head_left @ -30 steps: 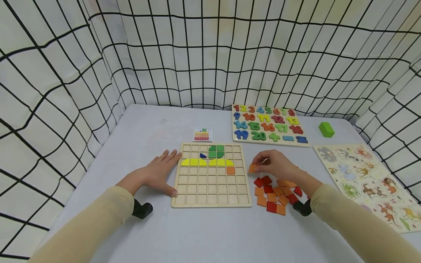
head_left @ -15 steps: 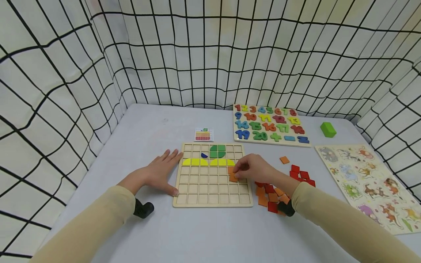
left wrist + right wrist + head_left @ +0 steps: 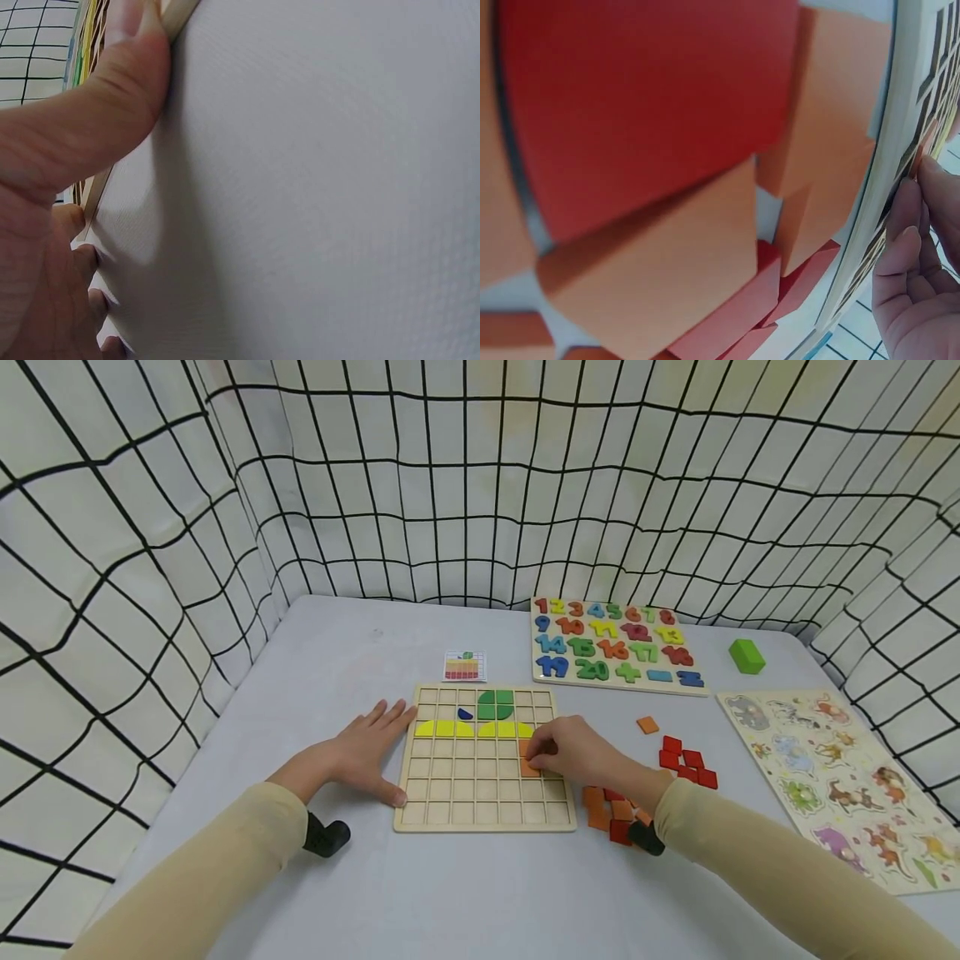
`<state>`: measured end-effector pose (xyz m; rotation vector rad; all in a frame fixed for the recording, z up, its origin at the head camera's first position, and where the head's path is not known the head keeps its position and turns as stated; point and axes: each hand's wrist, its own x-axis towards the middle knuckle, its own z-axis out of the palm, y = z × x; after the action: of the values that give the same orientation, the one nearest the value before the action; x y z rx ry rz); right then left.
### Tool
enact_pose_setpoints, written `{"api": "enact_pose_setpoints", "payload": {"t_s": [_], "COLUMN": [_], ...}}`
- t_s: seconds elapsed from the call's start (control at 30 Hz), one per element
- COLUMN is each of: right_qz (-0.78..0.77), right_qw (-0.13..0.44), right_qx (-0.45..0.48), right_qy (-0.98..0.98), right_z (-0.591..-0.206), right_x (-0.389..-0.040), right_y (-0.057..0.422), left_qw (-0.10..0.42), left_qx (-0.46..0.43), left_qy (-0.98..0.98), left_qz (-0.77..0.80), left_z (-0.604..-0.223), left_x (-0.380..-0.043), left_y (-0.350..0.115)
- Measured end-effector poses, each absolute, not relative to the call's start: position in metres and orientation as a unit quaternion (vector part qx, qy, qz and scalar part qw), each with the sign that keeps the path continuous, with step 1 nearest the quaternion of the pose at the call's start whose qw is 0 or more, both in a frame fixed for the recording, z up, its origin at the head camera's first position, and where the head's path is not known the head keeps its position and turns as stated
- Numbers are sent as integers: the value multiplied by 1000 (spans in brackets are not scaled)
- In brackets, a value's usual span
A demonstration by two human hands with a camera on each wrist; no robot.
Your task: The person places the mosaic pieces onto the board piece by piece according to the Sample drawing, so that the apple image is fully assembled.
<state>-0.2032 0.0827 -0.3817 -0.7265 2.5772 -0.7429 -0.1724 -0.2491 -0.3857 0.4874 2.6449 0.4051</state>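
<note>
My right hand [image 3: 576, 750] pinches an orange square tile [image 3: 528, 767] at the right side of the wooden grid board [image 3: 465, 790], in the cell below another orange tile. Thumb and fingertips hold this tile [image 3: 926, 144] by its edge in the right wrist view. The board also bears a yellow row of rounded pieces [image 3: 444, 729], green leaf-like pieces [image 3: 495, 705] and a small blue piece [image 3: 465, 714]. My left hand [image 3: 360, 762] lies with spread fingers at the board's left edge, its thumb [image 3: 127, 82] touching the wooden rim.
Loose orange and red tiles [image 3: 621, 810] lie right of the board, partly under my right wrist. Several red tiles [image 3: 692, 760] and one orange tile sit farther right. Behind are a pattern card [image 3: 464, 666], a number puzzle [image 3: 615, 685], a green block [image 3: 747, 657] and an animal puzzle [image 3: 817, 752].
My right hand has carried the orange tile leftward from beside the board onto it, and the tile has settled lower into the cell. The left hand stays in place.
</note>
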Motion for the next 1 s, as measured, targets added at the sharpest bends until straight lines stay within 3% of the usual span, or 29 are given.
{"api": "enact_pose_setpoints", "payload": {"t_s": [0.27,0.5,0.73,1.0], "right_qz": [-269,-228,-182,-170], "right_qw": [150,117,166,179], "right_qx": [-242,-196,-154,-153], "right_qy": [920,946,957,957], "right_z": [-370,-365,-369,-373], "right_x": [-206,-235,-256,-263], "right_y": [97,160,219,230], "left_qw": [209,207,209,210], "left_qx": [176,177,178,175], "left_qy": [951,953,952,952], "left_qz": [146,137,138,139], "left_z": [-385,-383,-382,-384], "left_x": [-172,-172,-171,-172], "left_y": [-249,-249,-247,-247]}}
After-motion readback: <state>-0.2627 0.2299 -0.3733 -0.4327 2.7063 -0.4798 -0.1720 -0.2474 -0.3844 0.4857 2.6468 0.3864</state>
